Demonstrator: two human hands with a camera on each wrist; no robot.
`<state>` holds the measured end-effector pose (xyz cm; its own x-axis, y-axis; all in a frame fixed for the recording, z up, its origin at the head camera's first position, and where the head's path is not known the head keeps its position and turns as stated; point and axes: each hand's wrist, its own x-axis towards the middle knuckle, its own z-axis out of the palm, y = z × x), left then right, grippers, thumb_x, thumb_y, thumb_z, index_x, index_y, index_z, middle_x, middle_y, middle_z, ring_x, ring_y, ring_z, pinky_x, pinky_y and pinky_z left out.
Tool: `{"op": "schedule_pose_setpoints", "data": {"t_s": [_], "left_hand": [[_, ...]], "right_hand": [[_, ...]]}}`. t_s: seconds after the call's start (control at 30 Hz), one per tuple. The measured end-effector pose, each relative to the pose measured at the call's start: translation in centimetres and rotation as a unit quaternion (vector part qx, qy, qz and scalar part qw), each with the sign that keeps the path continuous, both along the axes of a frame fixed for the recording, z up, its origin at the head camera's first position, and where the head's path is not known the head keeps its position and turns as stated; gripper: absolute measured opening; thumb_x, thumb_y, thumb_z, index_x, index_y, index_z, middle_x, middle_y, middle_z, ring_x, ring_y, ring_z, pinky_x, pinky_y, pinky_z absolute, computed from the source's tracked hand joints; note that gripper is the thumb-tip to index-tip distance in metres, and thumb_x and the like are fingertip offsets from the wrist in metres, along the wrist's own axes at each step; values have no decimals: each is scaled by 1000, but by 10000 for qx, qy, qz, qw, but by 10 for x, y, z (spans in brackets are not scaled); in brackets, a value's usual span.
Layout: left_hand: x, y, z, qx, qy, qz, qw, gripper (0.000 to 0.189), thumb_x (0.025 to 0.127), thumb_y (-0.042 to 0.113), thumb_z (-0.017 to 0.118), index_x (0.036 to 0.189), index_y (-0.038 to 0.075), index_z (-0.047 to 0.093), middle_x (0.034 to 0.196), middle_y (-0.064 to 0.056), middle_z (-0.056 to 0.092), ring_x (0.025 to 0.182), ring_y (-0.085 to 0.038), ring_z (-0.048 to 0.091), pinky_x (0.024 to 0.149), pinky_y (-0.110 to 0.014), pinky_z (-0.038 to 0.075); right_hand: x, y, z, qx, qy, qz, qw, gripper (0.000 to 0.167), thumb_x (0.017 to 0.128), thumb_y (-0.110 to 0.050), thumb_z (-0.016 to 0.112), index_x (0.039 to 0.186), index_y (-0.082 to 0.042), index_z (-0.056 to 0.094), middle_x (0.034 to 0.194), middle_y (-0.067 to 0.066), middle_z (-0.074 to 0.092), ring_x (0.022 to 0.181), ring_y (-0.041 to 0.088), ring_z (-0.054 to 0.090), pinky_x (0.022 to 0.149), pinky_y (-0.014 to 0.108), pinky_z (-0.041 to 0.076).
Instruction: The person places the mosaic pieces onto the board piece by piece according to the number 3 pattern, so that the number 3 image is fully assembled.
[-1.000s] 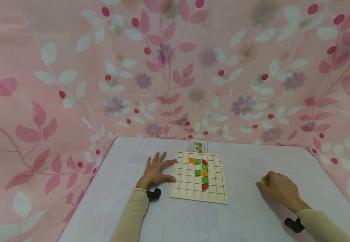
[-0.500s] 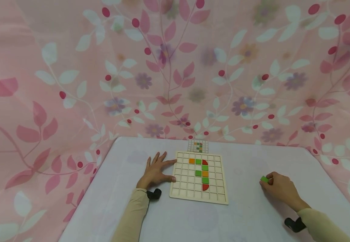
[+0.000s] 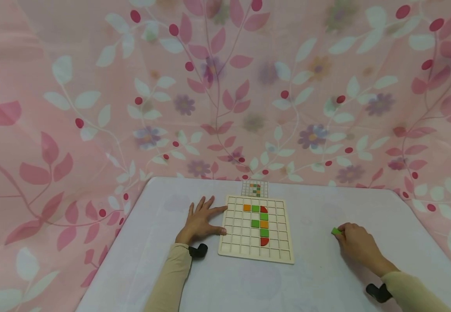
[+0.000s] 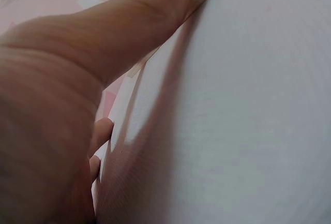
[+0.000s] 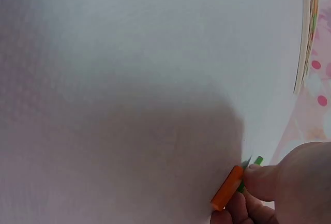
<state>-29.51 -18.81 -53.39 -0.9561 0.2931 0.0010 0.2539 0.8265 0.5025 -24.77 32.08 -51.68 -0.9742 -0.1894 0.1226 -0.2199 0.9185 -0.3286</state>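
A cream wooden grid board (image 3: 233, 249) lies on the table, with orange (image 3: 247, 208), green (image 3: 264, 233) and red (image 3: 264, 241) tiles set in some of its squares. My left hand (image 3: 200, 222) rests at the board's left side, fingers spread, thumb and index fingertip touching the edge. To the right, apart from the board, my right hand (image 3: 359, 245) pinches a green tile (image 3: 336, 231) between thumb and fingers. The right wrist view also shows an orange tile (image 5: 226, 189) in that hand; the head view hides it. In the left wrist view, the thumb (image 4: 155, 6) meets the board's edge.
A small pattern card (image 3: 264, 189) with a grid of coloured squares lies just behind the board. White cloth (image 3: 248, 286) covers the table. A pink floral curtain (image 3: 225, 86) hangs directly behind it.
The right hand has shifted slightly left and turned, pushing the green tile further out past the fingertips. The orange tile, glimpsed earlier, has gone from the head view. The left hand stays put.
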Motion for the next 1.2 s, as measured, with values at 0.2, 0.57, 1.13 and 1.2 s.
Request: {"op": "schedule_pose_setpoints", "data": {"t_s": [0.2, 0.57, 1.13, 1.2], "left_hand": [[1, 1, -1, -9, 21, 8, 10000, 86, 77, 57, 90, 154, 38, 57, 178, -11, 23, 166, -42, 6, 127, -73, -2], [3, 1, -1, 61, -17, 8, 10000, 86, 77, 57, 90, 154, 36, 57, 178, -11, 22, 166, -42, 5, 128, -72, -3], [0, 0, -1, -5, 8, -15, 10000, 85, 78, 59, 89, 154, 39, 56, 179, -8, 20, 167, -40, 4, 129, -70, -5], [1, 0, 0, 12, -6, 0, 10000, 84, 79, 59, 89, 154, 39, 56, 179, -8, 19, 167, -39, 4, 129, -69, -6]], "right_hand": [[5, -9, -4, 44, 155, 77, 9998, 20, 100, -9, 69, 107, 10, 65, 90, 15, 66, 78, 26, 62, 67, 50, 56], [9, -37, -6, -182, 108, 334, 9992, 22, 99, -8, 71, 113, 9, 65, 94, 9, 66, 81, 17, 58, 70, 38, 53], [12, -99, -3, -416, -175, 711, 9964, 23, 100, -10, 73, 116, 3, 67, 96, 2, 61, 84, 12, 50, 68, 26, 46], [14, -107, 1, -474, -95, 807, 9956, 22, 99, -11, 75, 116, 2, 67, 95, 0, 60, 84, 12, 49, 69, 26, 46]]}}
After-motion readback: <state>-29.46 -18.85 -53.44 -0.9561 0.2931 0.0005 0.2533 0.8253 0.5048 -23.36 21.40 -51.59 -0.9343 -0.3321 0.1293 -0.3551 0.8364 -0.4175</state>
